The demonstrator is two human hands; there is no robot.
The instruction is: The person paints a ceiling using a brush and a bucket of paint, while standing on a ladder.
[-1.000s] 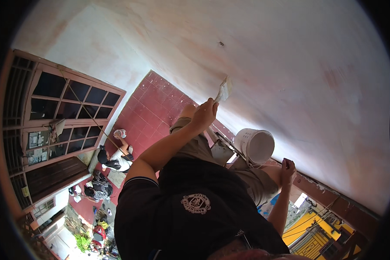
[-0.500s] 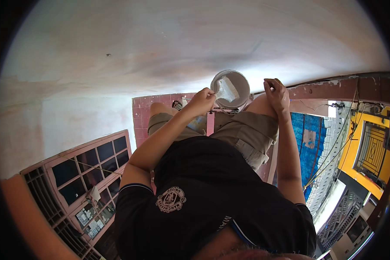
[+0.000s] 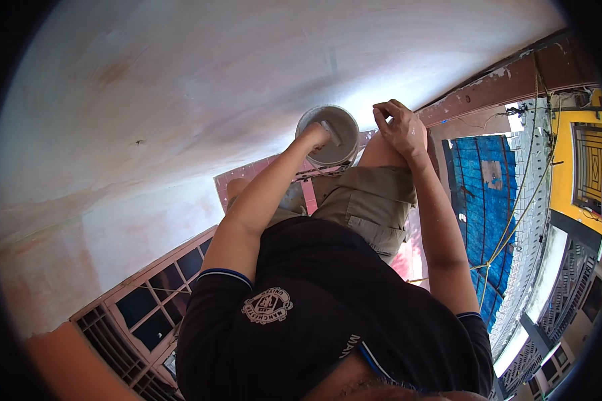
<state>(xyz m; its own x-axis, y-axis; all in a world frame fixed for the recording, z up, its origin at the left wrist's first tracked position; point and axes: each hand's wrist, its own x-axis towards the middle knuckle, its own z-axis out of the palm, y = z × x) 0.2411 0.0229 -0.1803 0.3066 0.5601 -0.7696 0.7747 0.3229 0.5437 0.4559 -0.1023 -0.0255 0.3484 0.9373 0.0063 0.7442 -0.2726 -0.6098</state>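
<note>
Currently the left hand (image 3: 316,136) is clenched on a white-coated paintbrush (image 3: 330,132) dipped inside the round grey-white plastic bucket (image 3: 328,134), which sits by the knee against the pale plastered wall (image 3: 180,87). Right hand (image 3: 400,127) rests on the knee with fingers curled, holding nothing visible. Looks like the loading step; next move likely needs lifting the brush clear without dripping.

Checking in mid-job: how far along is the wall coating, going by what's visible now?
Done: much of the wall looks coated whitish. In hand: the left hand dips a tool into the bucket; the right hand rests on the knee. Left: pinkish patches at the wall's lower left look uncoated.
</note>
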